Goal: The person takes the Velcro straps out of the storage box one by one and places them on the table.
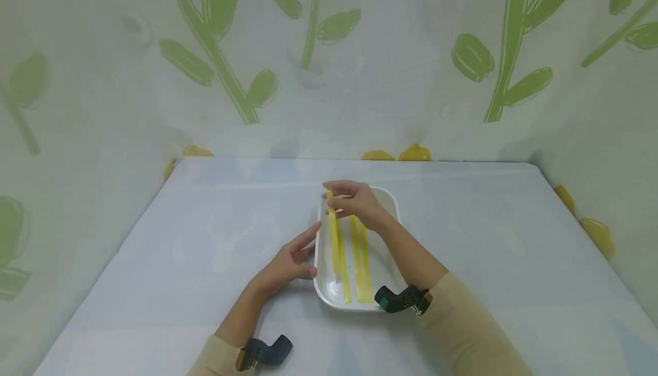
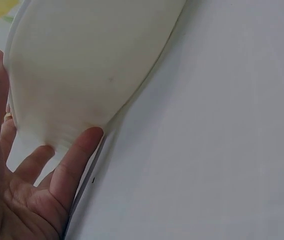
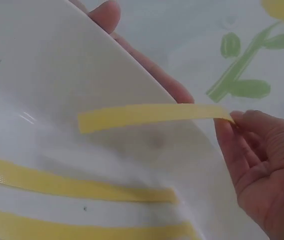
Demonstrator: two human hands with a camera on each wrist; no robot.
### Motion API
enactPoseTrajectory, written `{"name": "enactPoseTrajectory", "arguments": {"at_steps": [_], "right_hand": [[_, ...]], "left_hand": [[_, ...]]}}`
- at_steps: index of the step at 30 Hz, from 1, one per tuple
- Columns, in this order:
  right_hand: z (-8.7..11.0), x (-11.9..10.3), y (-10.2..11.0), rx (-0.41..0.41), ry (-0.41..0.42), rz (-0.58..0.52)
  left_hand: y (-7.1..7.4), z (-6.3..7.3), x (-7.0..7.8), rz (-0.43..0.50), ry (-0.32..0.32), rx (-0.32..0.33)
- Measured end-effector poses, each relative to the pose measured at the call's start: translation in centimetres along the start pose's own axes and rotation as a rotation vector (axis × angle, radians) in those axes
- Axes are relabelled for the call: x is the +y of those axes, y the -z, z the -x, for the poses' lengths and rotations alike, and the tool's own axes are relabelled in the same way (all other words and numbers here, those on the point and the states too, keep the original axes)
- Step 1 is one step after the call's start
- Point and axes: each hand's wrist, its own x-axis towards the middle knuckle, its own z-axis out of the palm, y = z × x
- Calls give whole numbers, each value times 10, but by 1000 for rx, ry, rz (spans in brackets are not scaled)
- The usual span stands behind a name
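Mid-table, a white tray [image 1: 381,267] sits lengthwise to the person on the pale tabletop [image 1: 216,239]. R hand [image 1: 357,202] is over the tray's far L part, thumb & fingers pinching one yellow strip [image 1: 334,244] nr its far end; the rest runs back twd the person, above the tray's L side. Can't tell if its free end touches the tray. Three more yellow strips [image 1: 357,259] lie lengthwise in the tray, approx parallel, R of the held one: two close tog., one nearer the held strip. L hand [image 1: 285,264] is at the tray's L side, fingers spread & fairly straight, thumb & fingertips touching the outer wall. Wrist cams [image 1: 267,351] are on both wrists, by tan sleeves [image 1: 473,330]. Bkgd: pale wall covering [image 1: 380,90] w/ green stems, leaves & yellow flowers.
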Motion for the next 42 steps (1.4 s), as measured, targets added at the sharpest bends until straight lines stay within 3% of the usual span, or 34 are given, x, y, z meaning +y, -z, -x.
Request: {"name": "enactPoseTrajectory", "arguments": {"at_steps": [16, 23, 27, 42], "right_hand": [[4, -8, 13, -210, 78, -77], [6, -16, 20, -185, 48, -59], [8, -20, 23, -210, 31, -63], [17, -43, 32, -241, 53, -2]], "left_hand": [[-1, 1, -1, -28, -3, -2], [0, 0, -2, -45, 1, 7], [-1, 1, -1, -35, 0, 9], [0, -1, -4, -19, -28, 4]]}}
